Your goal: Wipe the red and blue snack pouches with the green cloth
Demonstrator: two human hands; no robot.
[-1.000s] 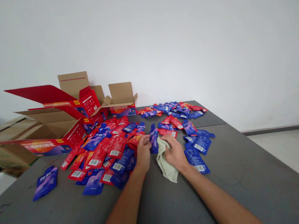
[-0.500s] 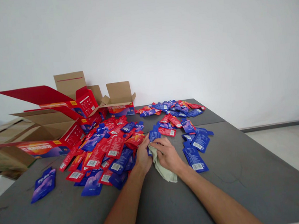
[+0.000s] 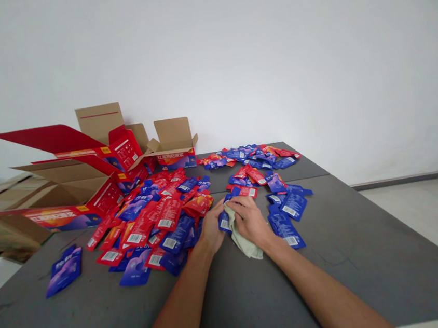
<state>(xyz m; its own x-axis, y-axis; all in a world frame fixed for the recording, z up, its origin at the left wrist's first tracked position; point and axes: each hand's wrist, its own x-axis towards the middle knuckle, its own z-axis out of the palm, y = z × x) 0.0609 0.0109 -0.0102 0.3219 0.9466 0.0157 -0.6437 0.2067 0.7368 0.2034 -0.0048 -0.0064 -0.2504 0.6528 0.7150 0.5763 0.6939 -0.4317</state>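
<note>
A grey table (image 3: 369,252) fills the lower frame, with opened cartons (image 3: 69,190) stacked at the middle left and a loose heap of red and blue sachets (image 3: 158,217) scattered from them toward the centre. At the centre the left hand (image 3: 210,230) and right hand (image 3: 250,220) are held together, a pale green cloth (image 3: 247,244) being pressed by the right against a blue sachet (image 3: 224,221) pinched in the left. The sachet could be rubbed out of that pinch, or neighbouring sachets dragged aside by the cloth's trailing end.
</note>
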